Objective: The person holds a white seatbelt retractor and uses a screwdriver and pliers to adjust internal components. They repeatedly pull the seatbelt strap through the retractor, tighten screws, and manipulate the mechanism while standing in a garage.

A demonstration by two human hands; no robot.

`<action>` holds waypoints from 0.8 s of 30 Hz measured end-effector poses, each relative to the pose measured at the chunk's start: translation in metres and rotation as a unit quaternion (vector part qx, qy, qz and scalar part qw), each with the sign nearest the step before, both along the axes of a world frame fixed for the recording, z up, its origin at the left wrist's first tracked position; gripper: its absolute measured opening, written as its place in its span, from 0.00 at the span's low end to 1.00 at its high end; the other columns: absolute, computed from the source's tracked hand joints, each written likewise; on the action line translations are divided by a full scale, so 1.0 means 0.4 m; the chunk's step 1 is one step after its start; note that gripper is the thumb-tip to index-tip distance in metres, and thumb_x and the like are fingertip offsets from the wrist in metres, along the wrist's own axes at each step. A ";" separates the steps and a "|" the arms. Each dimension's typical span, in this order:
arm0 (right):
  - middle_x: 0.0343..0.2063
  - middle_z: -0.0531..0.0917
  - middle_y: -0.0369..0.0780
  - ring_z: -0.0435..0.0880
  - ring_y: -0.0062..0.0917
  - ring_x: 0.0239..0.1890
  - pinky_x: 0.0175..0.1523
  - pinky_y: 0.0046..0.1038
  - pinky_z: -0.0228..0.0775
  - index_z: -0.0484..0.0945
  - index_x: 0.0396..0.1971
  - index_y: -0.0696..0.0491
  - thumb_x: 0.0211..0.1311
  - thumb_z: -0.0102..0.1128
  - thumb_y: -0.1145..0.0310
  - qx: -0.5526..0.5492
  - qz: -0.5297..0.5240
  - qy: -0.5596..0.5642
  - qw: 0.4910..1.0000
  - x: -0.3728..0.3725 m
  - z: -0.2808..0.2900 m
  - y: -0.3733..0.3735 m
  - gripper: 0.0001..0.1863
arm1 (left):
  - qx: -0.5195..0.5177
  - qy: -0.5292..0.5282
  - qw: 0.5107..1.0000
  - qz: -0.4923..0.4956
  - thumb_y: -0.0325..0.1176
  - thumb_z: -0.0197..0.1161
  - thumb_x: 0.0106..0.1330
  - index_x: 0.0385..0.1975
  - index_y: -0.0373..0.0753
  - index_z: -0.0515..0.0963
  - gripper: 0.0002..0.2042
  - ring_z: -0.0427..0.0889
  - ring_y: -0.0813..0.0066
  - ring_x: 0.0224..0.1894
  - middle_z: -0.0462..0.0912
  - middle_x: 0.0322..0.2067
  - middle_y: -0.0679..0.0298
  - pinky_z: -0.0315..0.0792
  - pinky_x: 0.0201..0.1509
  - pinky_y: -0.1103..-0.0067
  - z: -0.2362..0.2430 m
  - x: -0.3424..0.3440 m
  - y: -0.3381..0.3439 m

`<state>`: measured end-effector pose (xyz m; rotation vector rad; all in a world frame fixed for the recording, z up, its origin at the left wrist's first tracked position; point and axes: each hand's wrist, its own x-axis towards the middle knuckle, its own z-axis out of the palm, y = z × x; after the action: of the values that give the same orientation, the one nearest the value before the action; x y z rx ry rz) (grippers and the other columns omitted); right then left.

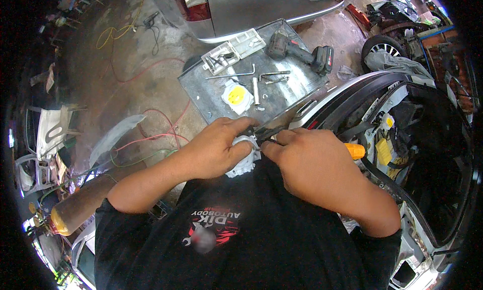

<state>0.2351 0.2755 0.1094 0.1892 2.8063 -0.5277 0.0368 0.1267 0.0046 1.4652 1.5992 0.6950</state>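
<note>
1. By the left hand (224,144), half curled, a white plastic part (246,165) was gripped between thumb and fingers.
2. The right hand (314,159) was folded around an orange handle (355,150), its end left exposed at the hand's outer side.
3. Between the hands a dark piece (263,134) was seen; whether it was pinched could not be told.
4. The white plastic part was held before the black shirt (287,250), near the table (289,98), where a cordless power tool (297,52) and open case (250,42) were laid.
</note>
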 end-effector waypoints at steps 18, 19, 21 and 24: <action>0.39 0.82 0.41 0.83 0.36 0.45 0.48 0.39 0.75 0.84 0.56 0.56 0.65 0.60 0.67 0.058 -0.082 0.157 0.982 0.074 -0.121 -0.087 0.21 | -0.003 -0.002 1.000 0.011 0.36 0.58 0.76 0.71 0.30 0.72 0.27 0.79 0.41 0.70 0.81 0.65 0.39 0.70 0.75 0.59 0.012 0.000 -0.003; 0.39 0.81 0.41 0.83 0.36 0.45 0.49 0.40 0.75 0.84 0.57 0.55 0.64 0.61 0.67 0.054 -0.091 0.163 0.981 0.075 -0.125 -0.090 0.21 | 0.002 -0.001 1.000 0.010 0.36 0.58 0.75 0.71 0.30 0.72 0.27 0.79 0.42 0.70 0.81 0.65 0.40 0.70 0.75 0.59 0.009 -0.001 -0.003; 0.39 0.81 0.40 0.83 0.37 0.45 0.49 0.40 0.75 0.84 0.57 0.54 0.63 0.62 0.68 0.043 -0.109 0.173 0.978 0.078 -0.137 -0.096 0.22 | -0.009 -0.010 1.000 0.013 0.35 0.58 0.75 0.71 0.30 0.73 0.27 0.79 0.42 0.70 0.81 0.65 0.41 0.70 0.75 0.59 0.016 -0.004 0.000; 0.38 0.79 0.40 0.82 0.39 0.45 0.49 0.41 0.74 0.85 0.57 0.51 0.60 0.65 0.70 -0.009 -0.150 0.176 0.973 0.082 -0.170 -0.097 0.23 | -0.009 -0.010 1.000 0.006 0.36 0.59 0.74 0.70 0.31 0.74 0.26 0.79 0.43 0.70 0.82 0.65 0.42 0.70 0.75 0.59 0.022 -0.009 0.002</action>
<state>0.2678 0.2367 0.0412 0.5749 3.1331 -0.7156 0.0332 0.1277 0.0132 1.4333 1.5958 0.6990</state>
